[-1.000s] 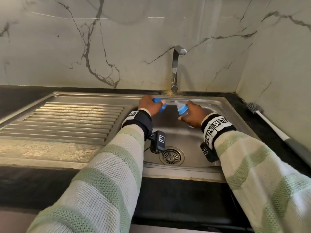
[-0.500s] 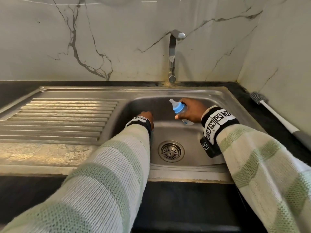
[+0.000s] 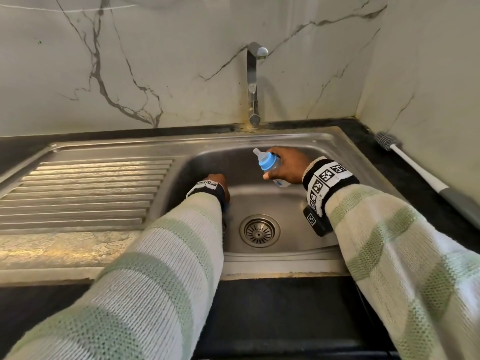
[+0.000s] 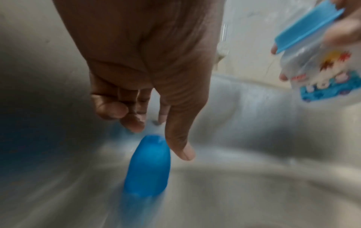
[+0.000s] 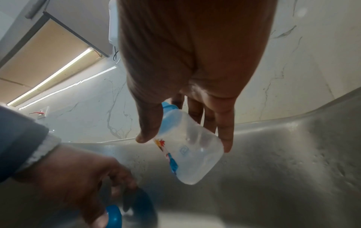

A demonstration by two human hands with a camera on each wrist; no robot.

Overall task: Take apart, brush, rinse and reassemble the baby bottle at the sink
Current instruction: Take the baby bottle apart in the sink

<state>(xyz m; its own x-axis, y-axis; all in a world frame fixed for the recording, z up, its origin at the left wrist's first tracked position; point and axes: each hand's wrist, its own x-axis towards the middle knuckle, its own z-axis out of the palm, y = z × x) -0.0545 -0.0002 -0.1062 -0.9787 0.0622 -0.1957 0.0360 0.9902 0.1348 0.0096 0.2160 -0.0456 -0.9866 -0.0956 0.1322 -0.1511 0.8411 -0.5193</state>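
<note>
We note first the change from half a second ago: the left hand (image 3: 217,184) remains low at the basin's left wall, and the right hand (image 3: 287,166) still holds the bottle (image 3: 271,165) over the basin, tilted a little further with its teat to the upper left. A second ago both hands were raised together under the tap (image 3: 253,84), the left one carrying the blue cap — that cap (image 4: 148,166) now lies on the basin floor.

The sink (image 3: 298,140) is steel, with a ribbed drainboard (image 3: 85,190) to its left and a drain (image 3: 259,230) in the floor. Inside the basin we find the cap, lying on its side just beside the left thumb; contact cannot be confirmed in the blurred wrist view. The left fingers (image 4: 109,106) are loosely curled and hold nothing.

The right thumb and fingers (image 5: 224,131) are wrapped round the clear bottle body; its blue collar (image 3: 268,162) and teat (image 3: 257,153) are on — the bottle appears empty.

On the counter to the right lies a brush (image 3: 413,165), well apart from both hands.
</note>
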